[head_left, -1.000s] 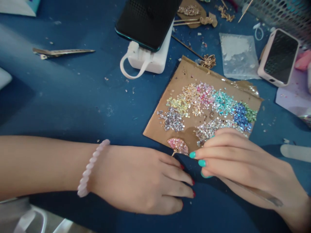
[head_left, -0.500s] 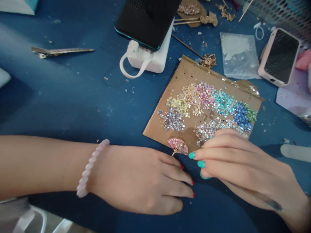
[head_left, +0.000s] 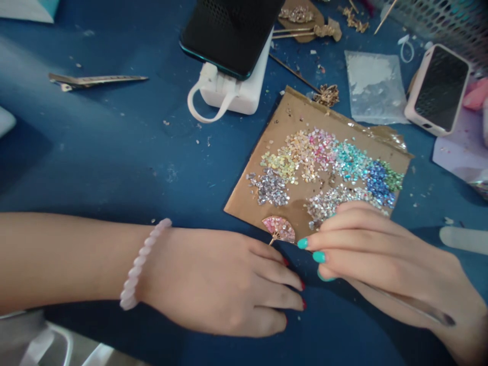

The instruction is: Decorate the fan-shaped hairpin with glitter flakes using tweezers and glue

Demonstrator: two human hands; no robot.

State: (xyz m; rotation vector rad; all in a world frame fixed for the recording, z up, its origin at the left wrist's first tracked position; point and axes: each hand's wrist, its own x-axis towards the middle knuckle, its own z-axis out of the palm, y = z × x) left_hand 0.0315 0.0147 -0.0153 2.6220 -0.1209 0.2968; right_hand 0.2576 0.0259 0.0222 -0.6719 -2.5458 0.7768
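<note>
Metal tweezers, probably, in right hand.

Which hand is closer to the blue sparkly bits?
The right hand. It's just below the blue sparkly bits in the picture. The left hand is farther away, down to the left, by the little pink fan.

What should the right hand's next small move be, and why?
Probably a light press on the pink chips at the right edge of the fan with the tool: the right hand grips the tool, its fingertips close to that edge, while the left hand lies beside the fan's stem, perhaps steadying it. The tool's tip isn't clearly visible, so go gently.
</note>
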